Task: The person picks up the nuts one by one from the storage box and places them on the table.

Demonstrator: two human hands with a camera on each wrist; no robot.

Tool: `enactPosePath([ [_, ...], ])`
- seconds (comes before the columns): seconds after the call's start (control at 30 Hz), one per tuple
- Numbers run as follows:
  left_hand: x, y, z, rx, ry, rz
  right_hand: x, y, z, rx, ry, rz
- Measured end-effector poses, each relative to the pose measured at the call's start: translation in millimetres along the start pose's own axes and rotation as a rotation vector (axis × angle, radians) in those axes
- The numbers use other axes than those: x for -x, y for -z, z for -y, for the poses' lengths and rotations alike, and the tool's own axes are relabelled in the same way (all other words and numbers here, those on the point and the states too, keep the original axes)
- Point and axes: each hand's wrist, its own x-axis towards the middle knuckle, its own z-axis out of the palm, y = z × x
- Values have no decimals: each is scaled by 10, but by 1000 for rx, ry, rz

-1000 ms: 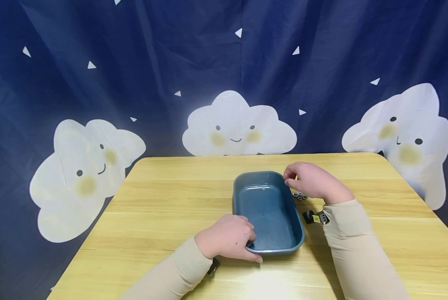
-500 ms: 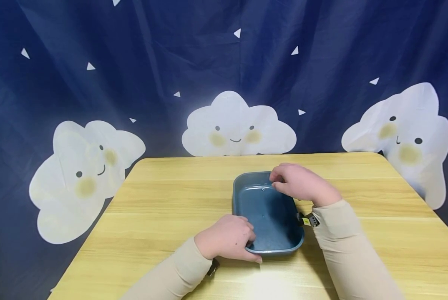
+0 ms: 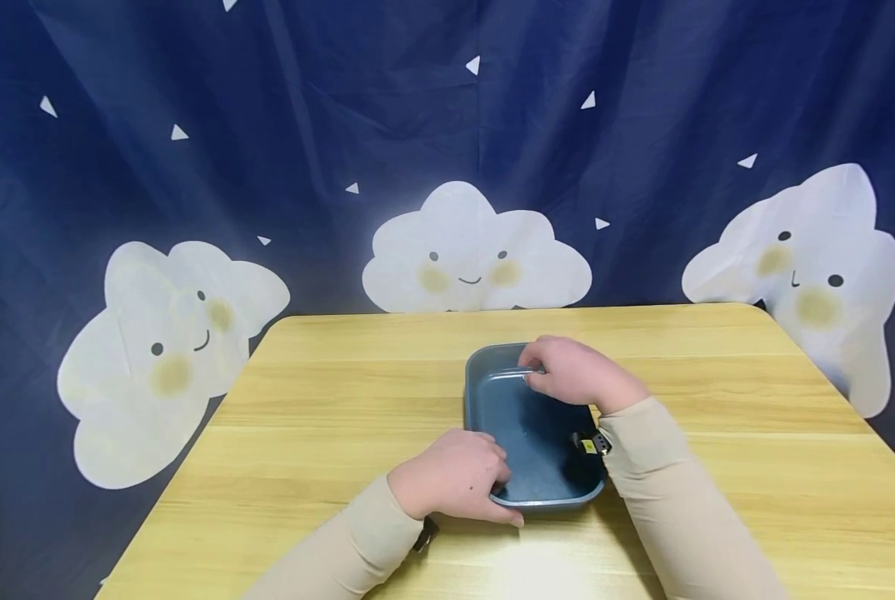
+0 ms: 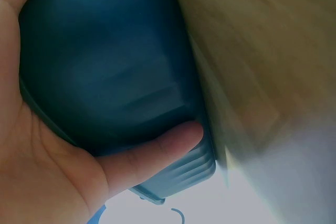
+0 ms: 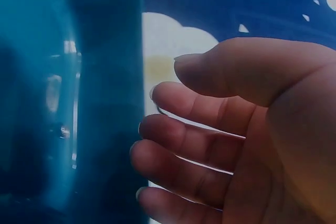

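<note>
A dark blue rectangular tray (image 3: 526,450) stands on the wooden table. My left hand (image 3: 455,475) grips its near left corner, fingers over the rim and inside; the left wrist view has the thumb (image 4: 157,150) along the outer wall. My right hand (image 3: 575,371) is over the far right part of the tray. Its fingers are loosely bent, and nothing shows between thumb and fingertips in the right wrist view. A tiny shiny metal piece (image 5: 64,130), like a nut, lies inside the tray near the far wall. The right hand and forearm cover the table just beyond the tray's right side.
The light wooden table (image 3: 327,400) extends around the tray on all sides. Behind it hangs a dark blue curtain (image 3: 327,100) printed with white clouds and small triangles. A small black device with a yellow label (image 3: 588,446) sits under the right wrist.
My right hand has moved left from the tray's right rim to over its inside. The small metal pieces seen right of the tray are now hidden. The left hand stays put.
</note>
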Motion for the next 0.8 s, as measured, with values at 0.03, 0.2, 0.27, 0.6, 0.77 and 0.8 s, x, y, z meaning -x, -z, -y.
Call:
enactPosePath([
  [0.03,-1,0,-2,0,0,0,-16,-22,-7,0,-5,8],
  [0.2,-6,1,-9,-10,-4,-8,-70,-115,-28,41,4,38],
  [0.27,-12,-5,-11,-12,-5,-11,-84,-146,-33,60,12,48],
  [0.6,-12,4,-11,-9,3,5,-114,-224,-27,118,-20,82],
  [0.77,-12,-3,-9,-8,2,8,-121,-267,-34,161,-36,95],
  [0.8,-11,-6,-9,-7,3,8,-123,-274,-34,166,-43,99],
])
